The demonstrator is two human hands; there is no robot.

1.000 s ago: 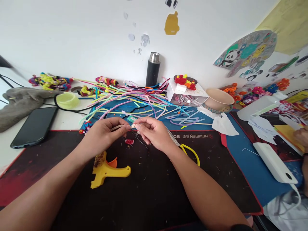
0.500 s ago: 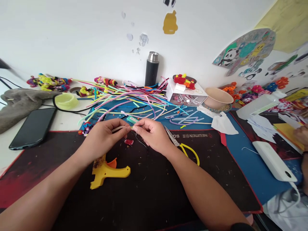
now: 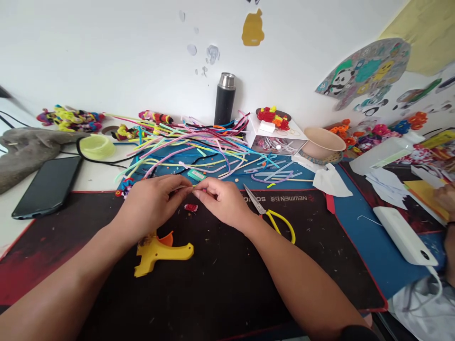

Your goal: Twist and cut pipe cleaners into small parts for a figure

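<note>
My left hand [image 3: 156, 201] and my right hand [image 3: 222, 201] meet fingertip to fingertip above the dark desk mat. Both are closed in a pinch on a thin, pale pipe cleaner, mostly hidden by the fingers. Just below the fingertips lies a small red fuzzy piece [image 3: 191, 207] with pale ends. A yellow hot glue gun [image 3: 165, 253] with an orange trigger rests under my left wrist. Beside my right hand are scissors [image 3: 270, 215] with yellow handles, lying partly behind the forearm. Behind the fingers sits a small teal-and-white object [image 3: 196, 175].
Loose pipe cleaners [image 3: 192, 142] in many colours spread along the back. Behind them stands a black flask [image 3: 224, 99]. A white box [image 3: 277, 137] and a beige bowl [image 3: 323, 142] are to the right, a phone [image 3: 48, 187] at left. Another person's hand [image 3: 448, 196] shows at far right.
My fingertips have drawn slightly closer together, covering more of the pale pipe cleaner. A thin dark strand below my right hand no longer shows. The view has shifted slightly.
</note>
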